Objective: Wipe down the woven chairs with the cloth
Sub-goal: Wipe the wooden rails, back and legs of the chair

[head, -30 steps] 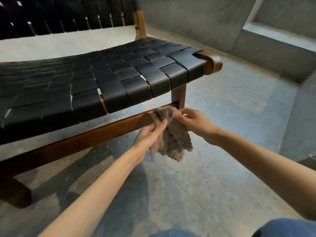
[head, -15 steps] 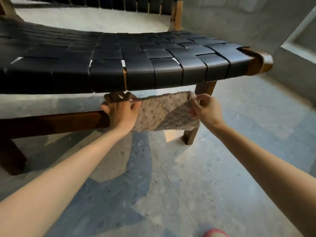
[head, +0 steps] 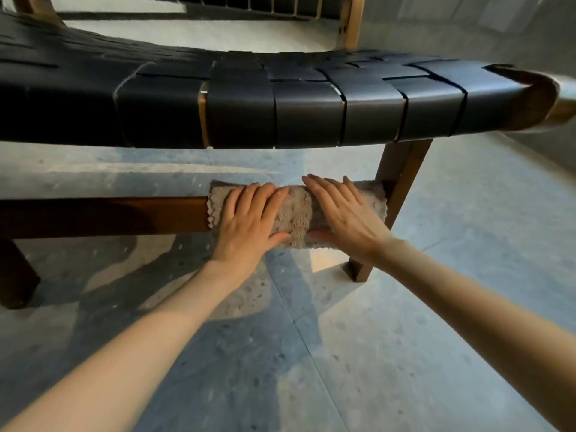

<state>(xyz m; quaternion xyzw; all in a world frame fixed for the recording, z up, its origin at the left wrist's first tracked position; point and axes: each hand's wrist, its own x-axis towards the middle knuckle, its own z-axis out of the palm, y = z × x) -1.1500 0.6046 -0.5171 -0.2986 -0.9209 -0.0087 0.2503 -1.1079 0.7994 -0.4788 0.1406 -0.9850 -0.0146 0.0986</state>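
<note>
The woven chair's black strap seat fills the upper half of the view on a brown wooden frame. A beige textured cloth is draped over the low wooden crossbar beside the front right leg. My left hand lies flat on the left part of the cloth, fingers straight, thumb under the bar's lower edge. My right hand lies flat on the right part, fingers straight and pointing up-left. Both hands press the cloth onto the bar.
Grey speckled stone floor lies under the chair and around it. The chair's front left leg stands at the left edge. The backrest and a grey wall are behind.
The cloth was held bunched, then stretched between both hands in front of the crossbar. It now lies over the bar with both palms flat on it. My view has dropped lower and closer.
</note>
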